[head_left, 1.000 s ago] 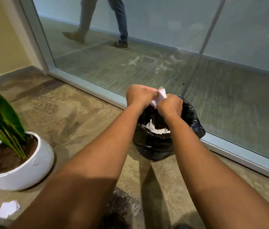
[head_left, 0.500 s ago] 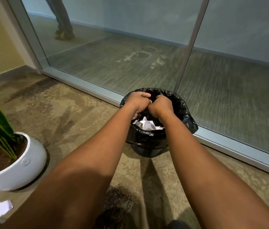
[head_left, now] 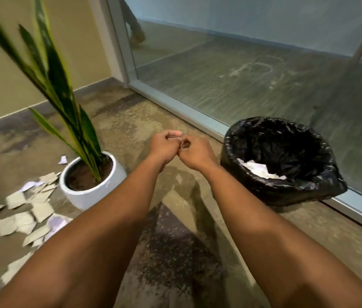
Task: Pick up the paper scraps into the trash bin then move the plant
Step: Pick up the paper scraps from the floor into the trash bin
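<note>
Several white paper scraps (head_left: 31, 207) lie scattered on the carpet at the left, beside and in front of the plant. The plant (head_left: 64, 96) has long green leaves and stands in a round white pot (head_left: 91, 196). At the right stands the trash bin (head_left: 286, 194), lined with a black bag, with crumpled white paper (head_left: 258, 170) inside. My left hand (head_left: 164, 145) and my right hand (head_left: 194, 154) are held together above the floor between pot and bin. Their fingers are curled shut and touching, with no paper visible in them.
A glass wall with a metal frame (head_left: 175, 105) runs behind the bin and the plant. A beige wall (head_left: 20, 74) closes the left corner. Beyond the glass a person's legs (head_left: 134, 25) are partly in view. A dark patch of carpet (head_left: 171, 252) lies between my forearms.
My hands held paper over the bin, pushed down into it, and have now come out empty and moved left. The view has swung left, so more scraps show.
</note>
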The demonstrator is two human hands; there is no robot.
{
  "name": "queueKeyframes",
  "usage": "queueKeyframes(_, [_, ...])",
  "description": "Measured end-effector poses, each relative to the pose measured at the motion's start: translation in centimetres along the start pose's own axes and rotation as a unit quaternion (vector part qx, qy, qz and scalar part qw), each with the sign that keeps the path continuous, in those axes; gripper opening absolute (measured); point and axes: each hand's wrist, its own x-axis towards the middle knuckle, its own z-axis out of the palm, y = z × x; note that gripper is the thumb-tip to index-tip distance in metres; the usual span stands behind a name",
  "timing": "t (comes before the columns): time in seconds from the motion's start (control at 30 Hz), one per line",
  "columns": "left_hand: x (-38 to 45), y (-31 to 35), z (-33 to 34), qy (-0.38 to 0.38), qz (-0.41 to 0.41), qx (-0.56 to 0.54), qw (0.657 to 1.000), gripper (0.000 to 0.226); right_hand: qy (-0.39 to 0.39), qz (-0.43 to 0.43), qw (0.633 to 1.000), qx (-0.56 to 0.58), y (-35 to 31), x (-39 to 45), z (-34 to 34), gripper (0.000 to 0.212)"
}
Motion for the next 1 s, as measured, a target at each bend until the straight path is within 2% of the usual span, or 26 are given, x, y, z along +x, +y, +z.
queueKeyframes(0.07, [-0.8,-2.7,-2.4,0.001,-0.03,0.02,0.999,0.014,-0.054,0.006,0.998,-0.007,-0.1,-0.2,2.9,0.013])
queueKeyframes(0.27, [-3.7,-8.2,-8.3,-0.004,-0.098,0.099,0.99,0.022,-0.189,-0.009,0.98,-0.067,-0.1,-1.4,8.8,0.017])
queueKeyframes(0.47, [-5.2,-11.7,-9.7,-0.017,-0.152,0.164,0.974,0.018,-0.24,-0.006,0.963,-0.124,0.1,-2.3,12.2,0.02])
queueKeyframes(0.77, [-9.0,-16.5,-14.4,0.074,-0.212,0.152,0.963,0.018,-0.346,-0.035,0.924,-0.157,-1.1,-4.5,18.1,0.026])
queueKeyframes(1.0, [-11.7,-19.0,-20.8,0.128,-0.251,0.184,0.942,0.021,-0.4,-0.055,0.903,-0.147,-3.7,-7.2,23.0,0.041])
